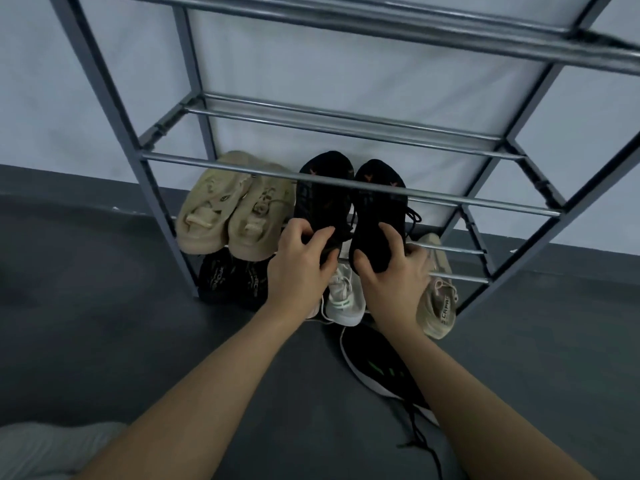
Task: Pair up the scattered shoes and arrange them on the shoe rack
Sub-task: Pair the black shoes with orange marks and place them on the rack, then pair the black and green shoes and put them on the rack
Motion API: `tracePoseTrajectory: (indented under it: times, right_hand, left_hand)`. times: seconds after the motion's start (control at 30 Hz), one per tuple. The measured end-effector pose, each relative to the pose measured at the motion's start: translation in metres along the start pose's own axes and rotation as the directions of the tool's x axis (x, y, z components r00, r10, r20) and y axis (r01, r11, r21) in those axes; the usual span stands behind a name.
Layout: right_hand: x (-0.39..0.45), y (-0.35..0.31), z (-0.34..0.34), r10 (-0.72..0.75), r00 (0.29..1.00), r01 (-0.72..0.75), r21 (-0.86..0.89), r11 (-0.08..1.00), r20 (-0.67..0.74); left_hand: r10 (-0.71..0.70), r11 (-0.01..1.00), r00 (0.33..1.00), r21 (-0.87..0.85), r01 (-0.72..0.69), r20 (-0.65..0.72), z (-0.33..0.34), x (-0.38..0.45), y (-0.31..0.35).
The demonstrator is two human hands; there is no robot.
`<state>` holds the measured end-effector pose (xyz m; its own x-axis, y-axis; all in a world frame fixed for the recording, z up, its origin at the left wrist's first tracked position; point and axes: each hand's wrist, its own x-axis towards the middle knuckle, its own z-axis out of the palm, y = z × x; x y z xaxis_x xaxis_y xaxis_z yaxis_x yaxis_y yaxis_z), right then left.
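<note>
A: Step in hand: seating the black pair on the shoe rack [349, 183], second tier from the floor. Left hand [301, 268] grips the heel of the left black shoe [320, 195], fingers curled over the collar; right hand [394, 271] grips the heel of the right black shoe [375, 209] likewise.

B: Orientation?

A: Toes point at the wall, heels toward the person; long axes run front-to-back, roughly parallel, shoes just beside each other. Beige pair [232, 209] sits left on the same tier.

B: Next?

A: Probably push both fully onto the rails, let go. A black shoe with green marks [381, 365] lies on the floor; its partner is possibly hidden, cannot tell.
</note>
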<state>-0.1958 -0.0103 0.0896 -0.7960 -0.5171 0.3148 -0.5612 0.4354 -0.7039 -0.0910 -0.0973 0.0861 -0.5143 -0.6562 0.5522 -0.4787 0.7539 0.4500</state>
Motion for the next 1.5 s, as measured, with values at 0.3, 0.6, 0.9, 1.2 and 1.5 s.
tracePoseTrajectory:
  times: [0.3, 0.6, 0.9, 1.2, 1.5]
  right_hand:
    - [0.006, 0.028, 0.031, -0.046, 0.996, 0.059, -0.169, 0.984, 0.078]
    - [0.003, 0.031, 0.034, -0.034, 0.998, 0.042, -0.193, 0.98, 0.046]
    - [0.0, 0.03, 0.016, -0.022, 0.985, 0.056, -0.196, 0.979, 0.17]
    - [-0.071, 0.086, -0.058, 0.065, 0.978, -0.031, -0.17, 0.985, 0.199]
    - [-0.101, 0.195, -0.079, 0.357, 0.827, -0.131, -0.468, 0.874, 0.435]
  left_hand:
    - [-0.021, 0.986, 0.996, 0.168, 0.006, 0.086, 0.024, -0.007, -0.022]
    - [0.022, 0.988, 0.994, 0.152, -0.038, 0.105, 0.026, -0.005, -0.021]
    - [-0.038, 0.959, 0.984, 0.285, -0.015, 0.177, 0.02, -0.015, -0.016]
    - [0.026, 0.996, 0.968, 0.072, -0.045, 0.248, 0.017, -0.089, 0.042]
    - [-0.142, 0.99, 0.735, 0.078, 0.121, 0.663, 0.079, -0.143, 0.093]
